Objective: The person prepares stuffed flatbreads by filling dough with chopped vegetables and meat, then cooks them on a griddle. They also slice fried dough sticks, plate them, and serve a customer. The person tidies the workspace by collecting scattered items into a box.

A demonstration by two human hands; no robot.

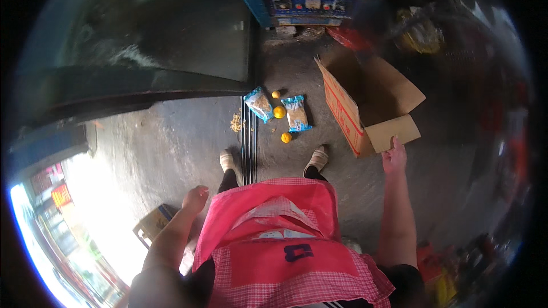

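Note:
An open cardboard box [342,113] with red printing stands tilted on the floor to the right, its flaps folded out. My right hand [394,157] grips the near flap of it between thumb and fingers. Beside the red apron [278,222], my left hand [196,199] hangs with nothing in it, its fingers loosely curled. On the floor in front of my feet lie two blue-and-clear plastic packets, one at the left [259,105] and one at the right [296,114]. Around them are three orange fruits, a small one [276,94], a larger one [279,112] and another [286,137].
Dark metal rails [249,149] run along the floor between my feet, with crumbs [236,122] beside them. A large dark panel [162,30] stands at upper left. A machine with a blue panel [312,6] stands ahead. A cardboard carton [155,223] lies beyond my left arm.

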